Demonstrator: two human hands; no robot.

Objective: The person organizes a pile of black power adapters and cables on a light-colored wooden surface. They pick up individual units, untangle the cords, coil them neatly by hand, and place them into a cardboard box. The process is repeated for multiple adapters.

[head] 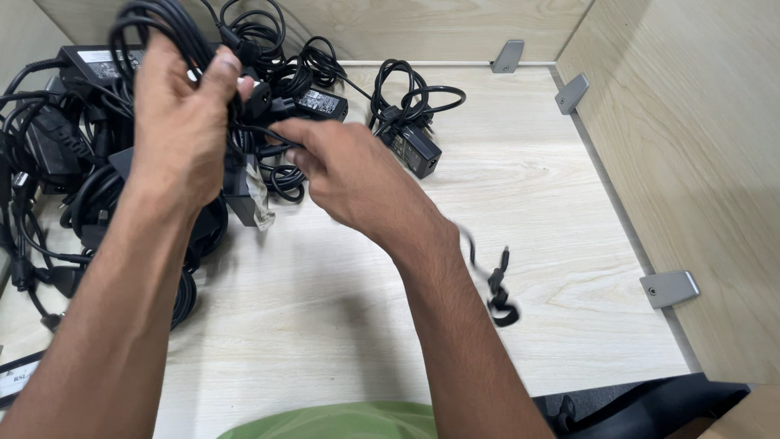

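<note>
My left hand is raised at the upper left, closed around a bundle of black cable looped over its fingers. My right hand reaches in from the right and pinches a strand of that same black cable just beside the left hand. A loose cable end with a barrel plug hangs blurred below my right wrist. Under both hands lies a tangled pile of black power adapters and cords. A separate black adapter with its coiled cord rests on the light wooden desk.
Wooden partition walls with grey metal brackets close in the desk at the back and right. A black chair part shows at the bottom right, green clothing at the bottom edge. A white label lies at the lower left.
</note>
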